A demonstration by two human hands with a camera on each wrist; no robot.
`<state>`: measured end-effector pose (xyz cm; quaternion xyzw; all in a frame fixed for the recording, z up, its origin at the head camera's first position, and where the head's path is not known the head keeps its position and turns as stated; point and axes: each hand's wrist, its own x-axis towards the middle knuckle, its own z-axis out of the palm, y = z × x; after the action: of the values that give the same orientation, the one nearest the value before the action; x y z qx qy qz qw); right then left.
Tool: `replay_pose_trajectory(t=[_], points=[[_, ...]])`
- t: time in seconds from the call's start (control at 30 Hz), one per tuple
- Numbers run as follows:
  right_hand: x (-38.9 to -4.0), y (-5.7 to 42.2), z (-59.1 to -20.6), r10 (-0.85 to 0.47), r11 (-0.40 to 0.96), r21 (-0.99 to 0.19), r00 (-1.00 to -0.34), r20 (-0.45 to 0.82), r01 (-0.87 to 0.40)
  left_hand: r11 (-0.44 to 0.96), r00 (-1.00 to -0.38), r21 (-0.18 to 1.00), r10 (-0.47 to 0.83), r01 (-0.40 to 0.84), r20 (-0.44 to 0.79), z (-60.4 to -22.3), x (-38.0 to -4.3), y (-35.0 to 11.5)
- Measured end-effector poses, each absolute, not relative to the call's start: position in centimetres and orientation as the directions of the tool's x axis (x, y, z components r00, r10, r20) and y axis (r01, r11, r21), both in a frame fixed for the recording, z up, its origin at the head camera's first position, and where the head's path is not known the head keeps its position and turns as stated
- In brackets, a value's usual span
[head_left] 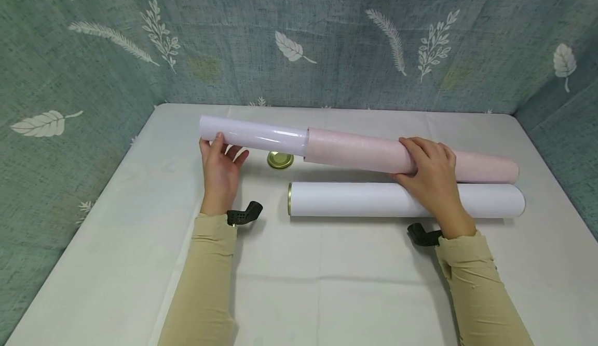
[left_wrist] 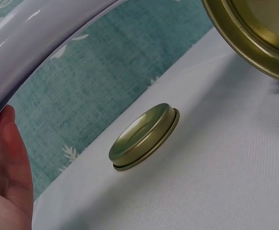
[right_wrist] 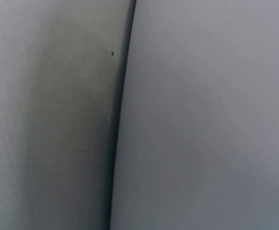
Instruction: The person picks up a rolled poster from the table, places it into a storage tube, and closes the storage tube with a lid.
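A glossy white roll [head_left: 261, 134] sticks out of the left end of a pink cardboard tube [head_left: 355, 151]. My left hand [head_left: 220, 172] holds the roll near its far left end, the thumb on the near side and the other fingers partly hidden beneath. From above, my right hand [head_left: 432, 180] grips the pink tube right of its middle. The tube and roll slant slightly, the left end farther back. In the left wrist view, the roll [left_wrist: 29, 43] arches over the fingers of my left hand [left_wrist: 7, 177]. The right wrist view shows no hand.
In front of the pink tube, a white tube [head_left: 355, 199] with a gold-rimmed end lies on the white-covered table [head_left: 299, 304]. A round gold metal lid [head_left: 280, 160] lies behind its left end, below the roll. Patterned green cloth [head_left: 327, 39] hangs along the back and sides.
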<state>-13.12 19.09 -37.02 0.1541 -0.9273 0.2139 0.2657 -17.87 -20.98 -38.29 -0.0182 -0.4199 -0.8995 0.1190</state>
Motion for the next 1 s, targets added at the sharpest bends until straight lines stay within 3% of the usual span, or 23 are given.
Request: replay_pose_trajectory(t=[1.0], points=[[-13.19,19.12,-37.04,-0.168,0.863,-0.312,-0.809,0.564,-0.398,-0.57,-0.978,0.795,-0.127,0.206,0.163,-38.25,-17.77,-20.39]])
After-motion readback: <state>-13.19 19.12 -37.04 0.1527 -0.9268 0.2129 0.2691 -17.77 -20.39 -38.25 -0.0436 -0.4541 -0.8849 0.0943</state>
